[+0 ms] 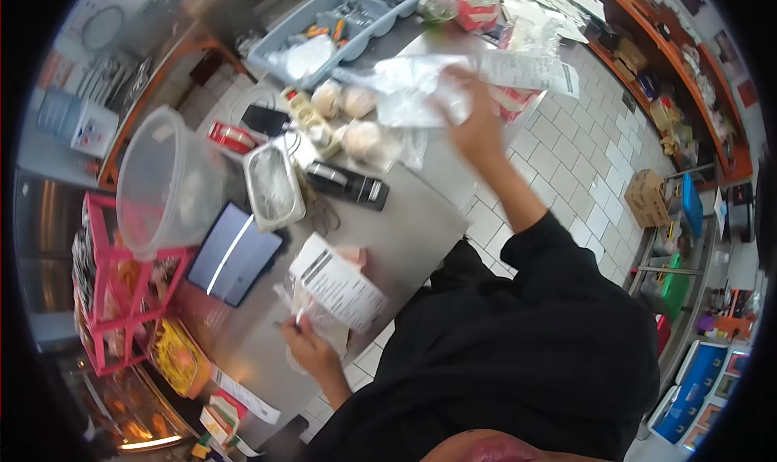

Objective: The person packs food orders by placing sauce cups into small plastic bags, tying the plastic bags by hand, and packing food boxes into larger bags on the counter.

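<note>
Low in the view, my left hand (309, 346) is closed with a small pen-like item between its fingers, beside a clear plastic bag (324, 323). A printed receipt (336, 280) lies over that bag on the metal table (405, 227). My right hand (469, 110) reaches to the far part of the table, at a clear plastic bag (417, 89); its fingers are smeared by motion, and whether they grip the bag is unclear. Another long receipt (530, 72) is just right of this hand.
A tablet (235, 254), metal tray (273, 183), black device (346, 185) and round white items (360, 138) stand mid-table. Farther back is a blue-grey divided bin (356, 49). At left are a clear tub (166, 187) and pink rack (101, 300).
</note>
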### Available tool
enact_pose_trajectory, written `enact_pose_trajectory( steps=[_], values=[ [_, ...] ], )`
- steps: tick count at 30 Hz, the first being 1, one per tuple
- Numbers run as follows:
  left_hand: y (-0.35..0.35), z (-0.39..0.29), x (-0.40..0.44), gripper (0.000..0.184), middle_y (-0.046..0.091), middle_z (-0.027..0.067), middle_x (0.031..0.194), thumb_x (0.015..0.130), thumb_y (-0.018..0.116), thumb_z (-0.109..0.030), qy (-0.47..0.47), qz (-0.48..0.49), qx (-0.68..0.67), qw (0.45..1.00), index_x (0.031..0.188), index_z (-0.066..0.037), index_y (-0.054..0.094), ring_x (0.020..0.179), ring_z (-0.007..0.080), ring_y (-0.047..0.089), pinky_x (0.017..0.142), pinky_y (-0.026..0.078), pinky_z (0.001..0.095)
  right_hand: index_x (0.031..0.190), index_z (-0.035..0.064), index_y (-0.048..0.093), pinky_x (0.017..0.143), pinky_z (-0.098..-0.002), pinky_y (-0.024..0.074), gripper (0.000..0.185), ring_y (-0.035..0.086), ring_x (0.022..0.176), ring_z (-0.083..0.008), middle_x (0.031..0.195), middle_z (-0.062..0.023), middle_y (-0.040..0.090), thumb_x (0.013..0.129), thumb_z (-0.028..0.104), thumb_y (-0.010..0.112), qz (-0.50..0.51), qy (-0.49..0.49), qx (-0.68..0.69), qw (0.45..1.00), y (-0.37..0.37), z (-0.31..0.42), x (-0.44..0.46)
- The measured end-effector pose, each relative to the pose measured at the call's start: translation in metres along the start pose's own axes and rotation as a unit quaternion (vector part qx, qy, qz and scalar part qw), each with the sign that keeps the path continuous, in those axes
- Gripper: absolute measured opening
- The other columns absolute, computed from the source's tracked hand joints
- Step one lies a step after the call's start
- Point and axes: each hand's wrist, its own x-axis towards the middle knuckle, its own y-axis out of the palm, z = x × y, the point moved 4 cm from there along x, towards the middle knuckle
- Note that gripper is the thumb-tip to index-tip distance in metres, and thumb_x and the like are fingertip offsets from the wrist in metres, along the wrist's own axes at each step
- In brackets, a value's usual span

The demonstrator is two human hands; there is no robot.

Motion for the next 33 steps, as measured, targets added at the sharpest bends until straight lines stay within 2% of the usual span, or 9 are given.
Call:
enact_pose_trajectory(
  steps=[4, 7, 9, 12, 15, 19, 21, 23, 33],
  values=[
    [-0.030, 0.012, 0.004, 0.017, 0.048, 0.0060, 0.082, 0.095, 0.053, -0.017, -0.083, -0.002, -0.069, 0.994, 0.095, 0.000, 0.050, 0.079, 0.0175, 0.047, 0.077, 0.041, 0.0312, 0.120, -0.0054, 0.048, 0.095, -0.0415, 0.0431, 0.058, 0.056, 0.108, -0.0348, 0.116, -0.0202, 0.060, 0.080, 0.026, 0.076, -0.259, -0.027, -0.302, 0.917, -0.112, -0.127, 0.079],
    [-0.035, -0.041, 0.007, 0.016, 0.047, 0.0059, 0.081, 0.093, 0.053, -0.015, -0.024, -0.071, 0.058, 0.995, 0.090, 0.000, 0.049, 0.077, 0.0180, 0.047, 0.077, 0.040, 0.0296, 0.119, -0.0093, 0.049, 0.095, -0.0425, 0.0430, 0.058, 0.054, 0.112, -0.0373, 0.111, -0.0228, 0.061, 0.081, 0.027, 0.075, -0.037, 0.304, -0.268, 0.914, -0.135, -0.226, 0.119],
    [-0.032, -0.099, 0.007, 0.022, 0.051, 0.0077, 0.082, 0.092, 0.057, -0.022, -0.031, -0.127, 0.133, 0.983, 0.095, 0.000, 0.053, 0.077, 0.0179, 0.049, 0.073, 0.042, 0.0311, 0.112, -0.0088, 0.054, 0.098, -0.0398, 0.0424, 0.043, 0.057, 0.108, -0.0386, 0.105, -0.0237, 0.063, 0.087, 0.023, 0.068, 0.088, 0.193, -0.352, 0.912, -0.116, -0.253, 0.124],
    [-0.033, -0.174, 0.013, 0.041, 0.061, 0.0141, 0.075, 0.086, 0.069, -0.041, 0.041, -0.215, 0.199, 0.955, 0.093, -0.001, 0.064, 0.067, 0.0233, 0.055, 0.062, 0.046, 0.0347, 0.103, -0.0057, 0.060, 0.100, -0.0386, 0.0412, 0.024, 0.059, 0.101, -0.0409, 0.103, -0.0232, 0.064, 0.089, 0.014, 0.061, -0.014, -0.030, -0.223, 0.974, -0.130, -0.233, 0.128],
    [-0.030, -0.229, 0.031, 0.038, 0.061, 0.0140, 0.074, 0.086, 0.069, -0.037, 0.081, -0.249, 0.236, 0.936, 0.091, 0.000, 0.064, 0.070, 0.0236, 0.055, 0.063, 0.045, 0.0348, 0.105, 0.0021, 0.060, 0.086, -0.0430, 0.0480, 0.027, 0.059, 0.101, -0.0359, 0.104, -0.0181, 0.063, 0.079, 0.003, 0.062, -0.019, 0.011, -0.055, 0.998, -0.136, -0.247, 0.114],
    [0.041, -0.323, 0.043, 0.048, 0.064, 0.0178, 0.085, 0.083, 0.070, -0.045, 0.027, -0.162, 0.055, 0.985, 0.099, 0.000, 0.063, 0.072, 0.0278, 0.056, 0.102, 0.038, 0.0388, 0.104, 0.0022, 0.059, 0.083, -0.0431, 0.0479, 0.031, 0.059, 0.095, -0.0357, 0.099, -0.0170, 0.061, 0.074, 0.006, 0.066, 0.128, 0.128, 0.220, 0.958, -0.175, -0.222, 0.136],
    [0.059, -0.301, 0.067, 0.015, 0.050, 0.0062, 0.088, 0.096, 0.052, -0.015, 0.032, -0.052, 0.056, 0.997, 0.099, 0.001, 0.051, 0.082, 0.0161, 0.049, 0.078, 0.041, 0.0290, 0.102, 0.0026, 0.058, 0.078, -0.0432, 0.0479, 0.027, 0.059, 0.086, -0.0350, 0.093, -0.0136, 0.060, 0.077, 0.010, 0.063, 0.189, -0.133, 0.141, 0.963, -0.199, -0.179, 0.155],
    [0.125, -0.353, 0.062, 0.014, 0.050, 0.0048, 0.086, 0.095, 0.053, -0.012, 0.143, 0.023, 0.043, 0.988, 0.099, 0.001, 0.051, 0.079, 0.0147, 0.049, 0.074, 0.041, 0.0268, 0.104, 0.0041, 0.055, 0.077, -0.0433, 0.0469, 0.029, 0.059, 0.085, -0.0339, 0.090, -0.0144, 0.060, 0.079, 0.015, 0.063, 0.297, -0.168, 0.169, 0.925, -0.206, -0.154, 0.160],
    [0.283, -0.412, -0.006, 0.013, 0.049, 0.0032, 0.067, 0.086, 0.067, -0.006, 0.307, 0.377, -0.083, 0.870, 0.091, -0.003, 0.056, 0.048, 0.0103, 0.042, 0.045, 0.034, 0.0260, 0.141, 0.0254, 0.033, 0.049, -0.0408, 0.0474, 0.065, 0.061, 0.053, -0.0323, 0.057, -0.0112, 0.057, 0.085, 0.030, 0.065, 0.467, 0.119, -0.017, 0.876, -0.216, -0.120, 0.066]
  ],
)
